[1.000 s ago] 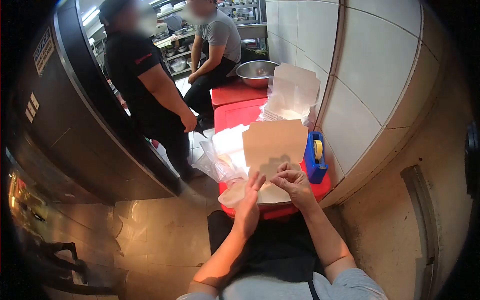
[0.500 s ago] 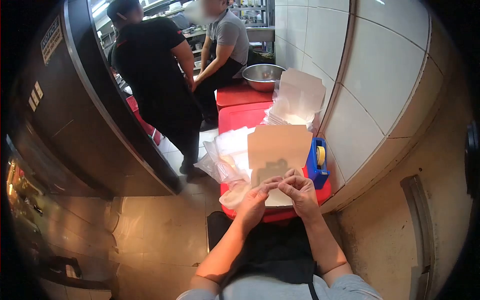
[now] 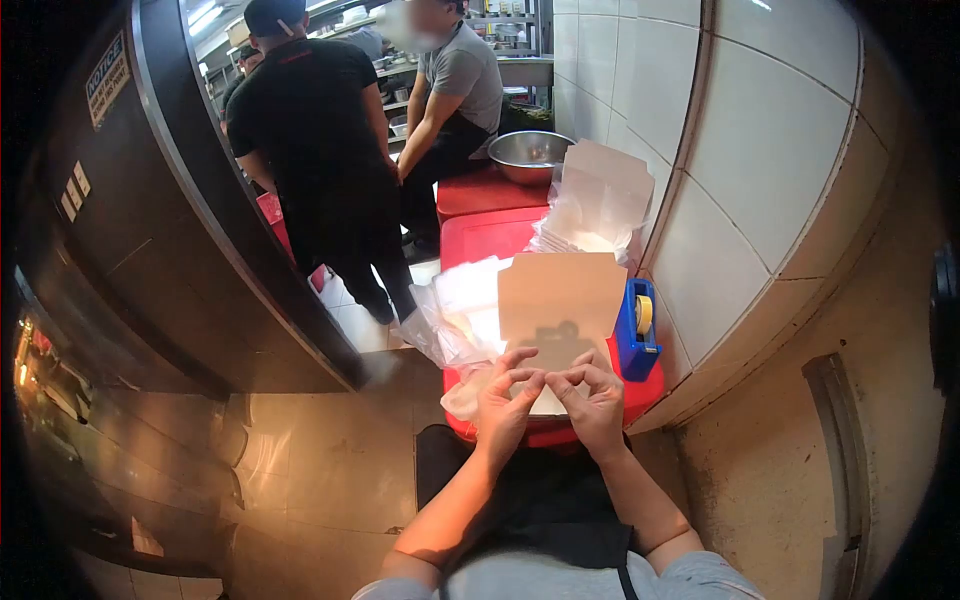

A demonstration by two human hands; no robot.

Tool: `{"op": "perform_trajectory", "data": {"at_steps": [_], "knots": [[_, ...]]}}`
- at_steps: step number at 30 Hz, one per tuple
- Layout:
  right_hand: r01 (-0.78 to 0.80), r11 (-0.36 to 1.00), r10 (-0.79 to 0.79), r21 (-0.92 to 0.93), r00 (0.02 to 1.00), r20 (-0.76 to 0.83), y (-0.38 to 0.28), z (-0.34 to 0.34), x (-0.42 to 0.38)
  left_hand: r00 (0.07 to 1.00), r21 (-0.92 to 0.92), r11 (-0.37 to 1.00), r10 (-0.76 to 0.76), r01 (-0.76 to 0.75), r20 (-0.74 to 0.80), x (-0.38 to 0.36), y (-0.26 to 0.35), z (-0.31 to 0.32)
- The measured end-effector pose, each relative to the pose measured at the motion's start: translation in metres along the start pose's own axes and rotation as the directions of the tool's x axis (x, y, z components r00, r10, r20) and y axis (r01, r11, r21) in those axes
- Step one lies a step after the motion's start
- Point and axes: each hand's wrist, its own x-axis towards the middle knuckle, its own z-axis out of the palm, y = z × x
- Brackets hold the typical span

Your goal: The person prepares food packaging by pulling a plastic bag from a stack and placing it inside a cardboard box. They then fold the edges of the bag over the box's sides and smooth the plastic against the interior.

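My left hand (image 3: 507, 403) and my right hand (image 3: 591, 403) are side by side, thumbs and forefingers pinched. Whatever lies between the fingertips is too small to make out. Just beyond them stands an open cardboard box (image 3: 560, 295) with its lid raised, the shadow of my hands falling on it. Clear plastic bags (image 3: 440, 325) lie to the left of the box, on the red surface (image 3: 480, 237). A blue tape dispenser (image 3: 630, 345) with a yellowish roll sits at the right edge.
A stack of white boxes (image 3: 598, 195) in plastic and a metal bowl (image 3: 530, 155) stand farther back. A tiled wall (image 3: 735, 190) borders the right side. Two people, one standing (image 3: 310, 120) and one seated (image 3: 462, 80), are beyond at the left, with another partly hidden.
My hands have drawn slightly apart and lower, still pinched, with the left fingers more raised. The standing person has shifted a little to the right, and another person now shows behind.
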Motion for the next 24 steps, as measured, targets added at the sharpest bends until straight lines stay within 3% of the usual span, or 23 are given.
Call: {"op": "perform_trajectory", "data": {"at_steps": [3,7,8,11,14,16,17,18,20,21,22,23,24], "knots": [[-0.272,0.941,0.257,0.201,0.962,0.098,0.008,-0.001,-0.007,0.975,0.236,0.954,0.207,-0.182,-0.083,-0.002,-0.003,0.003],[-0.334,0.889,0.301,0.313,0.942,0.149,0.016,0.0,-0.012,0.873,0.604,0.726,0.478,-0.328,-0.099,-0.004,-0.007,0.0],[-0.344,0.885,0.307,0.315,0.938,0.16,0.016,0.001,-0.013,0.847,0.615,0.698,0.525,-0.368,-0.089,-0.003,-0.009,-0.002],[-0.381,0.82,0.327,0.427,0.924,0.197,0.032,0.001,-0.011,0.859,0.65,0.652,0.512,-0.391,0.002,-0.006,-0.006,-0.004],[-0.518,0.659,0.42,0.545,0.855,0.304,0.046,0.001,-0.003,0.929,0.523,0.794,0.371,-0.309,-0.013,-0.004,-0.018,-0.015],[-0.617,0.617,0.49,0.489,0.787,0.375,0.059,0.001,0.003,0.965,0.456,0.868,0.252,-0.194,-0.069,-0.004,-0.027,-0.026],[-0.664,0.591,0.525,0.457,0.747,0.407,0.068,0.0,0.007,0.977,0.426,0.899,0.172,-0.103,-0.127,-0.005,-0.033,-0.035],[-0.631,0.711,0.53,0.312,0.771,0.352,0.085,-0.001,0.012,0.979,0.391,0.92,0.088,-0.01,-0.182,-0.007,-0.038,-0.044],[-0.52,0.854,0.508,-0.019,0.823,0.254,0.128,-0.007,0.021,0.966,0.485,0.875,0.124,0.002,-0.228,-0.013,-0.049,-0.062],[-0.302,0.905,0.381,-0.298,0.887,0.259,0.142,-0.011,0.023,0.958,0.531,0.847,0.142,0.013,-0.25,-0.017,-0.051,-0.069],[-0.047,0.84,0.249,-0.541,0.918,0.307,0.153,-0.014,0.026,0.98,0.691,0.72,0.174,-0.061,-0.096,-0.02,-0.046,-0.074],[0.216,0.664,0.126,-0.715,0.911,0.393,0.163,-0.017,0.026,0.985,0.707,0.701,0.169,-0.089,-0.044,-0.023,-0.052,-0.074],[0.238,0.625,0.182,-0.743,0.882,0.435,0.168,-0.016,0.026,0.987,0.722,0.682,0.163,-0.117,0.007,-0.026,-0.066,-0.072]]}}
